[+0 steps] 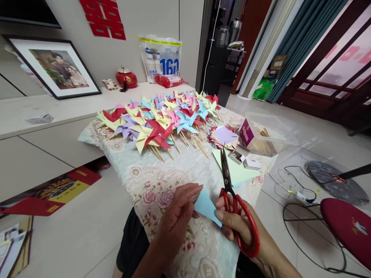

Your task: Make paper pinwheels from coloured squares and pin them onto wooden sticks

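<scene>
left hand (pixel 178 210) pinches blue paper (pixel 206 206) | right hand (pixel 236 226) grips red scissors (pixel 236 208)

Blue paper (pixel 206 207) (folded), red scissors (pixel 236 204)

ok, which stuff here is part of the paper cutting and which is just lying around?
In use: blue paper piece, red scissors, left hand, right hand, paper stack.
Lying about: framed photo, red stool, white bag, floor cables.
</scene>
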{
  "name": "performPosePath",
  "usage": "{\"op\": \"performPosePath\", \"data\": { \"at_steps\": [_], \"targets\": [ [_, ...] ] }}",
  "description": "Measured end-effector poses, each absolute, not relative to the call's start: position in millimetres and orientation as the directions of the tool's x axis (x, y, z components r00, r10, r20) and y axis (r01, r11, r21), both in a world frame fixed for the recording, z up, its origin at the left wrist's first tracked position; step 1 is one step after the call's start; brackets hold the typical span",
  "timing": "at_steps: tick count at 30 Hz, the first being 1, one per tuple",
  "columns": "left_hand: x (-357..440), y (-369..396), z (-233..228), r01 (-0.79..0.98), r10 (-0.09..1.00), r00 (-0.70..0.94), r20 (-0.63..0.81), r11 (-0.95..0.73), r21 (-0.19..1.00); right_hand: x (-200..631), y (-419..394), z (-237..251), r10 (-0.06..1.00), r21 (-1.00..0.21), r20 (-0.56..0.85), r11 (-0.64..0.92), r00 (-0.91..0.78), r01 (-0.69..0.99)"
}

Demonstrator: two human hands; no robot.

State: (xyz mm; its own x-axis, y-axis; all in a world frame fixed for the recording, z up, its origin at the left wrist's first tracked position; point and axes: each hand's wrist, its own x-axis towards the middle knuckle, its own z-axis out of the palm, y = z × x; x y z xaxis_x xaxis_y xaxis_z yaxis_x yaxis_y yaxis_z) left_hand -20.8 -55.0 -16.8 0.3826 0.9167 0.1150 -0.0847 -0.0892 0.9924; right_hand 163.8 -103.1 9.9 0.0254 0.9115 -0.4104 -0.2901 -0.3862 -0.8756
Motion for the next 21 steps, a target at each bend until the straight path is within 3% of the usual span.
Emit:
{"op": "performPosePath", "data": {
  "at_steps": [4, 12, 17, 21],
  "targets": [
    [-27.9, -47.1, -19.5, 0.022, 0.862, 0.453, 0.225, -0.263, 0.965, 162.5, -103.2, 10.5, 0.891, -0.819, -0.454, -0.428, -0.025, -0.381],
    [-31.7, -45.7, -29.8, -0.075, 0.820, 0.525, 0.230, -0.225, 0.971, 162.7, -103.2, 9.9, 0.860, -0.750, -0.510, -0.439, 0.011, -0.495],
    [-20.6, -41.3, -29.6, -0.150, 0.864, 0.416, 0.283, -0.241, 0.959, 157.8, -106.5, 5.9, 0.879, -0.770, -0.475, -0.432, -0.031, -0.469],
    [-21.2, -38.7, -29.4, -0.174, 0.890, 0.378, 0.256, -0.203, 0.964, 164.6, -113.1, 3.6, 0.922, -0.849, -0.360, -0.387, -0.141, -0.360]
  ]
}}
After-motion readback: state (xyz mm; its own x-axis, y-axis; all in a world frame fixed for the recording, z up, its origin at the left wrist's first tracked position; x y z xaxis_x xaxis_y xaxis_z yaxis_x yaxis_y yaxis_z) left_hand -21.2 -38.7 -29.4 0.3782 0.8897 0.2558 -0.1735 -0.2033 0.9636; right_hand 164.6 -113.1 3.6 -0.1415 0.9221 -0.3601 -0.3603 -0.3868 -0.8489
